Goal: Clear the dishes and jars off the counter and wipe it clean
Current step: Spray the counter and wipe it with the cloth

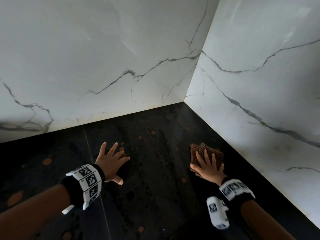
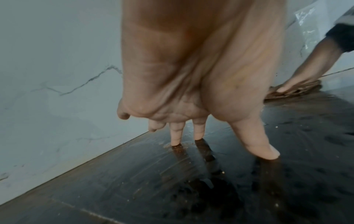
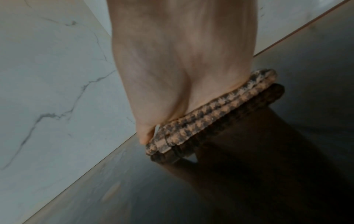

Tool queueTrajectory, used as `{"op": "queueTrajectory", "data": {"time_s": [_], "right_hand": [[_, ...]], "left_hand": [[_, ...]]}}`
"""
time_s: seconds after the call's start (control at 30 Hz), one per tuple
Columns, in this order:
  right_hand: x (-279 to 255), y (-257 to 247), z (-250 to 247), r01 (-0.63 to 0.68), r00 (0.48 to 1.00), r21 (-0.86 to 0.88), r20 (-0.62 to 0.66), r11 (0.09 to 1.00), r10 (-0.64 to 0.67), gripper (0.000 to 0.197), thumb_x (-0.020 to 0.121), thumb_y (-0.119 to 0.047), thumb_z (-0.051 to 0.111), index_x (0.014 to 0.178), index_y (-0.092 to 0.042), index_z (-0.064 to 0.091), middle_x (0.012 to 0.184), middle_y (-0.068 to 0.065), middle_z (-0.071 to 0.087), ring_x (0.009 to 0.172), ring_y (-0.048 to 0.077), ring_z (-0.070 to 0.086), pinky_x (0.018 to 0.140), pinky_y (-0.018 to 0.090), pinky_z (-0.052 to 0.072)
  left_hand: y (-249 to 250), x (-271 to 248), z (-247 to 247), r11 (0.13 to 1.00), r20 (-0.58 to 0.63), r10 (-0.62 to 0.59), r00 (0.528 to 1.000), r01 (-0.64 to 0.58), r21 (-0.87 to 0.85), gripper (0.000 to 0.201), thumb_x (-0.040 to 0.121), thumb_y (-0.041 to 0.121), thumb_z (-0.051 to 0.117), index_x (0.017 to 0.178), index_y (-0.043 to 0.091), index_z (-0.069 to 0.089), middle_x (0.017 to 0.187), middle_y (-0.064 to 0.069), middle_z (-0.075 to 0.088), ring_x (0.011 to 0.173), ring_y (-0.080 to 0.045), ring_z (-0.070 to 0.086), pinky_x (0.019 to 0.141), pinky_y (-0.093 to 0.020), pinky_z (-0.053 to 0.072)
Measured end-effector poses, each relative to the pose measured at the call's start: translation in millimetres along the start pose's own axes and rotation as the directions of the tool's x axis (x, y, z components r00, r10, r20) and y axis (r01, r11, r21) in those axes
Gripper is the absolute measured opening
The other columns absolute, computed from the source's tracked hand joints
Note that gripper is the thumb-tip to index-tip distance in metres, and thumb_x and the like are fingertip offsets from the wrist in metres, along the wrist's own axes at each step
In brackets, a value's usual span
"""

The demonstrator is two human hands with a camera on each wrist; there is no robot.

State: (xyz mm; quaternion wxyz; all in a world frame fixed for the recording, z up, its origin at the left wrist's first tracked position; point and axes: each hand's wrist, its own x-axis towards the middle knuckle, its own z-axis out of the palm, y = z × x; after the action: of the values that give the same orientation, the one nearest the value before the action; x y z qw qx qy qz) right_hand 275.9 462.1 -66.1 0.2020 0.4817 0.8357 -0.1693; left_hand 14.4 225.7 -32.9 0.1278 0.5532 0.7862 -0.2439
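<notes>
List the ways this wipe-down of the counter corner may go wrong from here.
1. The left hand presses bare fingertips on the wet black counter; it may smear the surface or slip.
2. Brown spots lie left of the left hand, far from the cloth under the right hand; they may be missed.
3. The folded cloth looks brown with grime and may spread dirt against the marble wall.

Back: wall [image 1: 103, 66] closes the counter [image 1: 155, 196].
Right: side wall [image 1: 259, 101] just beside the cloth [image 1: 213, 153].
Between hands: open counter.
Left: open counter past the left hand [image 1: 110, 161].
</notes>
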Motion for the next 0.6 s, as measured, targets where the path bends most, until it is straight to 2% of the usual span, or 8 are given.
{"op": "queueTrajectory", "data": {"time_s": [0.1,0.2,0.23,0.3,0.33,0.37,0.47,0.6], "right_hand": [[-43,26,26,-0.015,1.000,-0.139,-0.012,0.990,0.013,0.075,0.088,-0.065,0.027,0.147,-0.038,-0.012,0.156,0.002,-0.022,0.144,0.035,-0.014,0.110,0.064,0.007],[-91,38,46,-0.082,0.997,-0.089,-0.006,0.993,0.081,0.086,0.074,-0.081,0.006,0.145,-0.038,-0.017,0.156,-0.001,-0.022,0.144,0.031,-0.015,0.112,0.063,0.008],[-106,35,52,-0.096,0.995,-0.056,-0.001,0.994,0.096,0.096,0.063,-0.088,-0.005,0.145,-0.038,-0.018,0.156,-0.002,-0.023,0.144,0.029,-0.016,0.113,0.062,0.007],[-125,26,67,-0.134,0.991,-0.025,-0.010,0.991,0.133,0.129,0.026,-0.091,-0.030,0.145,-0.040,-0.017,0.156,-0.004,-0.023,0.144,0.028,-0.017,0.111,0.061,0.005],[-131,20,74,-0.158,0.987,-0.003,-0.017,0.987,0.158,0.136,0.019,-0.090,-0.033,0.145,-0.041,-0.016,0.155,-0.005,-0.024,0.144,0.028,-0.018,0.111,0.061,0.004],[-135,12,79,-0.176,0.984,0.033,-0.020,0.984,0.177,0.133,0.022,-0.091,-0.030,0.145,-0.042,-0.015,0.155,-0.005,-0.024,0.144,0.028,-0.019,0.111,0.062,0.002],[-136,-14,81,-0.191,0.981,0.154,-0.008,0.969,0.195,0.092,0.067,-0.086,0.006,0.146,-0.042,-0.013,0.155,-0.004,-0.025,0.143,0.029,-0.021,0.110,0.064,-0.001],[-110,-51,69,-0.176,0.979,0.189,-0.064,0.966,0.191,0.078,0.082,-0.076,0.025,0.147,-0.044,-0.005,0.157,-0.004,-0.018,0.144,0.029,-0.019,0.109,0.063,-0.005]], "left_hand": [[0,-2,1,1.000,-0.002,0.010,1.000,-0.010,-0.004,0.090,0.080,0.068,0.046,0.149,0.032,0.001,0.159,0.000,-0.001,0.143,-0.032,-0.018,0.107,-0.061,-0.015],[-3,-3,3,0.999,0.004,0.017,1.000,-0.017,-0.027,0.089,0.080,0.069,0.045,0.149,0.033,0.000,0.159,0.001,-0.003,0.143,-0.032,-0.018,0.107,-0.062,-0.013],[-3,-3,3,0.999,0.004,0.018,1.000,-0.018,-0.037,0.089,0.080,0.069,0.045,0.149,0.033,0.000,0.159,0.001,-0.003,0.143,-0.032,-0.017,0.107,-0.062,-0.013],[-4,-2,5,0.998,-0.005,0.018,1.000,-0.018,-0.053,0.089,0.080,0.068,0.046,0.149,0.034,0.001,0.159,0.002,-0.002,0.143,-0.032,-0.017,0.107,-0.063,-0.011],[-5,-2,5,0.998,-0.005,0.018,1.000,-0.019,-0.060,0.089,0.080,0.068,0.047,0.149,0.034,0.001,0.159,0.001,-0.002,0.143,-0.032,-0.017,0.107,-0.063,-0.011],[-4,-2,6,0.998,-0.003,0.020,1.000,-0.020,-0.066,0.089,0.080,0.067,0.048,0.149,0.034,0.002,0.159,0.001,-0.002,0.143,-0.033,-0.017,0.107,-0.063,-0.011],[-4,0,5,0.996,-0.002,0.022,1.000,-0.023,-0.083,0.089,0.080,0.066,0.050,0.149,0.033,0.003,0.159,0.000,-0.001,0.143,-0.033,-0.017,0.107,-0.063,-0.012],[-4,0,7,0.994,-0.005,0.016,1.000,-0.017,-0.107,0.089,0.080,0.065,0.051,0.148,0.034,0.004,0.159,0.001,0.000,0.143,-0.034,-0.017,0.107,-0.063,-0.012]]}}
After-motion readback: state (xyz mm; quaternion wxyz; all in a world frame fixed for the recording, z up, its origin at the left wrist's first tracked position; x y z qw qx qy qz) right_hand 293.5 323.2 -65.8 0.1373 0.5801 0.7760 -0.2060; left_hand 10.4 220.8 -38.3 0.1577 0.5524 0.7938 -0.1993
